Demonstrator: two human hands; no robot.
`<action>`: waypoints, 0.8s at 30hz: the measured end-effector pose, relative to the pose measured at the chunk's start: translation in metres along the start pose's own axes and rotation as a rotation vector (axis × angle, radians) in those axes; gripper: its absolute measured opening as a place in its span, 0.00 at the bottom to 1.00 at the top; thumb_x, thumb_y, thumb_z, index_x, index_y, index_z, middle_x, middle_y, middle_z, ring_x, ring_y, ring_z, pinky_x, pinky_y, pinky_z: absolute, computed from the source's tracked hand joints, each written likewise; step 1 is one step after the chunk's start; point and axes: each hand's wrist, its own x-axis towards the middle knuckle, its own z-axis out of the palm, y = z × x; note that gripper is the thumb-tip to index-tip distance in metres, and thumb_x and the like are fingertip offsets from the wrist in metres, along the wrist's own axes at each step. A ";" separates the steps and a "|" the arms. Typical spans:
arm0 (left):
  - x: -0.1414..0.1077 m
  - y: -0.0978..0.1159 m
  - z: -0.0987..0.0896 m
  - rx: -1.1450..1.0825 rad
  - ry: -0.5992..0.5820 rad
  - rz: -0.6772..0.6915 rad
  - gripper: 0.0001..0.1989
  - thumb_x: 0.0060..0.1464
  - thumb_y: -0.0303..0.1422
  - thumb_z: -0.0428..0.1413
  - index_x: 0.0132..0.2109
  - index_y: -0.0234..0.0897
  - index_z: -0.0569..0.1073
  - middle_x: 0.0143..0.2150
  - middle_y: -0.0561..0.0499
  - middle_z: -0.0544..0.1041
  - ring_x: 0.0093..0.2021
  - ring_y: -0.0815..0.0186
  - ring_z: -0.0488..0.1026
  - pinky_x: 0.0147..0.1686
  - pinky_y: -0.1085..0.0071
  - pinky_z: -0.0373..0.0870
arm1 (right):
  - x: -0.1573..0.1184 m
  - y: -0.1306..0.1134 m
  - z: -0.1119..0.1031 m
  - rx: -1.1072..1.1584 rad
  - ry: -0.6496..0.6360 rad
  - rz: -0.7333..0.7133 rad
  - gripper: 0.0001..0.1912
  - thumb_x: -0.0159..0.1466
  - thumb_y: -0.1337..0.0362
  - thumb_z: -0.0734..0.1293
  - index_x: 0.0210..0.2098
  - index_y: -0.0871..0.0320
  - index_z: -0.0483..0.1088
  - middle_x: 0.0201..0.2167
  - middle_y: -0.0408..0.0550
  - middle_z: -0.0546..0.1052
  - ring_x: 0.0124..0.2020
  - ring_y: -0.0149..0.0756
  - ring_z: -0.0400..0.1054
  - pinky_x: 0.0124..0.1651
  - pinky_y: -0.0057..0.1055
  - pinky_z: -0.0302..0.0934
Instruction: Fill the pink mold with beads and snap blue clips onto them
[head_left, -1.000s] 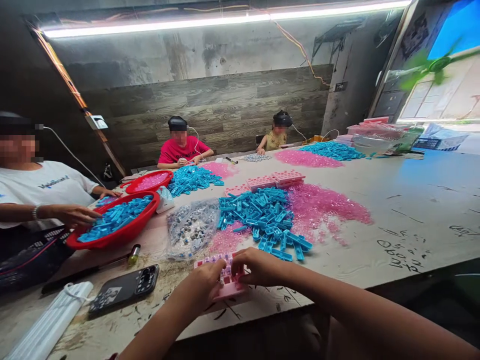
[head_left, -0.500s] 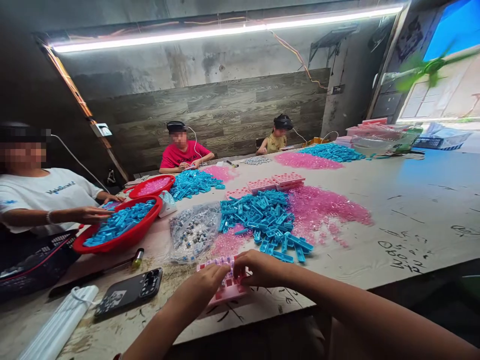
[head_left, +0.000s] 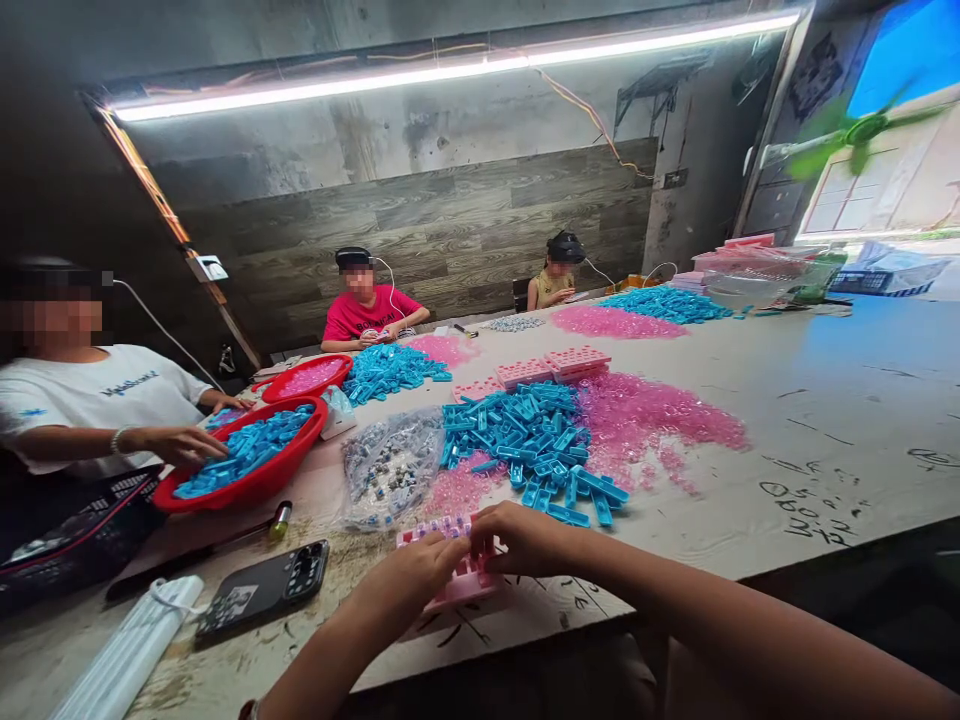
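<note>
A pink slotted tray [head_left: 466, 592] lies on the table in front of me, with small clear and purplish pieces in its far rows. My left hand [head_left: 426, 572] rests over its left side, thumb and fingers pinched together near the middle. From the right, my right hand [head_left: 514, 537] bends over the tray with fingers curled down at its slots. Whatever small part lies between the fingertips of either hand is hidden. Just beyond are a heap of blue plastic pieces [head_left: 525, 435], clear pink pieces [head_left: 660, 420] and a plastic bag of small metallic parts [head_left: 394, 465].
More pink trays [head_left: 555, 365] stand behind the blue heap. To the left are a phone [head_left: 262, 590], a white power bank-like strip [head_left: 131, 650], a screwdriver-like tool [head_left: 279, 522] and a red basin [head_left: 247, 485], where a co-worker's hand [head_left: 184, 445] reaches in. Two more people sit across the table.
My hands stay at the pink tray, with only slight finger shifts. The co-worker's hand on the left has moved lower into the blue pieces. The view has shifted slightly.
</note>
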 end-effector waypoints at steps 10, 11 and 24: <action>-0.004 -0.017 0.000 -0.084 0.082 -0.065 0.19 0.53 0.24 0.47 0.52 0.40 0.59 0.43 0.49 0.70 0.40 0.66 0.67 0.42 0.69 0.65 | 0.002 -0.005 0.005 -0.073 0.137 -0.082 0.11 0.52 0.73 0.67 0.35 0.58 0.72 0.32 0.45 0.75 0.31 0.31 0.68 0.35 0.24 0.59; -0.008 -0.018 -0.003 -0.105 0.105 -0.074 0.20 0.52 0.25 0.50 0.53 0.40 0.58 0.44 0.49 0.69 0.41 0.66 0.67 0.42 0.69 0.65 | 0.003 -0.007 0.007 -0.084 0.188 -0.089 0.11 0.52 0.72 0.68 0.35 0.58 0.72 0.32 0.45 0.75 0.32 0.31 0.68 0.35 0.25 0.60; -0.013 -0.016 -0.012 -0.041 0.013 -0.086 0.07 0.49 0.22 0.51 0.36 0.35 0.67 0.36 0.52 0.70 0.34 0.68 0.66 0.32 0.74 0.61 | 0.018 -0.011 0.038 -0.150 0.254 -0.106 0.07 0.53 0.71 0.68 0.32 0.55 0.72 0.35 0.44 0.76 0.37 0.35 0.68 0.40 0.27 0.60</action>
